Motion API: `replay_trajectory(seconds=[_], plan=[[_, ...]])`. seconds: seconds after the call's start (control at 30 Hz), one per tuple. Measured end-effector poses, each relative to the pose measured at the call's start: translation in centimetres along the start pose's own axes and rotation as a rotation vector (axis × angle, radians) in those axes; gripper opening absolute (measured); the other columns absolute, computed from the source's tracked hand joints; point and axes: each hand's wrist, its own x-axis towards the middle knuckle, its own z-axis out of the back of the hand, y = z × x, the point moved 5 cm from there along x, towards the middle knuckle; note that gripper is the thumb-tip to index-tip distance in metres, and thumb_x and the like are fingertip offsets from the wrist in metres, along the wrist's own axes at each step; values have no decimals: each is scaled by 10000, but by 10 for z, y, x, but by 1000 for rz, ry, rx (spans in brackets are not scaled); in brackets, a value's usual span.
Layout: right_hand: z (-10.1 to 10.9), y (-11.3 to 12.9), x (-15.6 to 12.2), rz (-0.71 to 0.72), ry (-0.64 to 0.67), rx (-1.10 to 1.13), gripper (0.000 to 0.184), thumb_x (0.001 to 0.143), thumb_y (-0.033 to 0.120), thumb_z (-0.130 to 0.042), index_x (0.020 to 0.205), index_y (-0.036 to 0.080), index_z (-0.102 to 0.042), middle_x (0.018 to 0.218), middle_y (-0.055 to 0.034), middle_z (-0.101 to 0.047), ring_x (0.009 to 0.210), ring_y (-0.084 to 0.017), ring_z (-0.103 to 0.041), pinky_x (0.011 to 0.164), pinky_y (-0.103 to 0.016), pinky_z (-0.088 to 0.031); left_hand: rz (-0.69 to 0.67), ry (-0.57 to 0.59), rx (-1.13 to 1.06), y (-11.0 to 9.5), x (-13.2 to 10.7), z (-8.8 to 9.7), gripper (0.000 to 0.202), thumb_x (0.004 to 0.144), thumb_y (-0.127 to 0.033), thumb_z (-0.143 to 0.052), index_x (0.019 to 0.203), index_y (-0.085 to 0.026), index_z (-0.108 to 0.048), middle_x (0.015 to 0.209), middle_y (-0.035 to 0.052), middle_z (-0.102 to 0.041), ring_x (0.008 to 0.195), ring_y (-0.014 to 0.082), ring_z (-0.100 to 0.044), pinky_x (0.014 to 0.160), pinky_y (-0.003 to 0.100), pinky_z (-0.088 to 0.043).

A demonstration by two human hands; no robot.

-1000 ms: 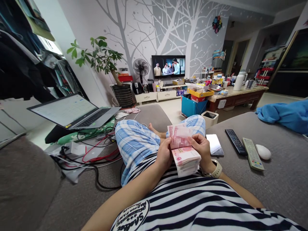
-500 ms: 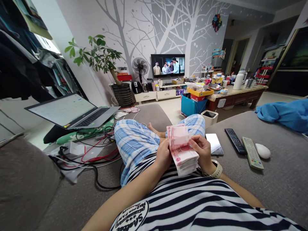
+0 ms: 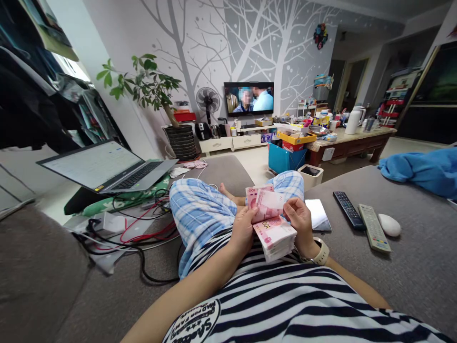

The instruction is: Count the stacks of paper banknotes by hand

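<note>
A thick stack of pink 100 banknotes [image 3: 274, 233] is folded over in my left hand [image 3: 244, 228], whose thumb presses on it above my lap. Beyond the thumb, more notes of the stack fan upward and away. One banknote [image 3: 269, 202] is lifted from the rest, its right edge pinched between the thumb and fingertips of my right hand [image 3: 300, 220]. A pale watch [image 3: 322, 251] circles my right wrist. How the left fingers sit under the stack is hidden.
On the sofa to my right lie a phone [image 3: 317, 214], a black remote [image 3: 348, 210], a beige remote [image 3: 374, 227] and a white mouse [image 3: 389, 225]. To my left are an open laptop [image 3: 143, 177] and tangled cables [image 3: 143, 236]. A cluttered table [image 3: 357, 136] stands ahead.
The upper banknote has been bent up and over by my right hand, which moved slightly up. More notes now show fanned beyond my left thumb. The television picture has changed.
</note>
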Motion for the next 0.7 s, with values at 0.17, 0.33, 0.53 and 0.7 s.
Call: replay_trajectory(seconds=[0.17, 0.33, 0.53, 0.7], plan=[[-3, -3, 3, -37, 23, -64, 317, 773, 460, -706, 669, 206, -548, 601, 40, -485, 563, -121, -408, 557, -268, -361, 5, -4, 25, 3, 4, 5, 268, 633, -309, -781, 838, -161, -691, 764, 48, -743, 780, 248, -715, 817, 388, -542], [-4, 0, 3, -37, 36, -108, 340, 794, 438, -676, 606, 205, -515, 571, 45, -460, 558, -120, -393, 555, -269, -349, 0, 19, 35, 3, 6, 5, 242, 642, -309, -769, 826, -170, -698, 776, 48, -744, 812, 256, -711, 842, 391, -531], [-4, 0, 3, -37, 35, -100, 324, 787, 420, -682, 604, 198, -533, 565, 42, -471, 554, -117, -400, 550, -267, -347, -148, -127, 153, -6, 7, 11, 177, 703, -364, -676, 717, -188, -695, 807, 35, -735, 858, 237, -671, 831, 346, -518], [-7, 4, 0, -46, 72, -65, 288, 785, 418, -686, 644, 192, -576, 585, 29, -524, 548, -116, -425, 531, -261, -347, -191, -124, 317, -20, -1, 3, 185, 747, -326, -596, 685, -189, -703, 815, 59, -737, 888, 259, -650, 820, 351, -516]])
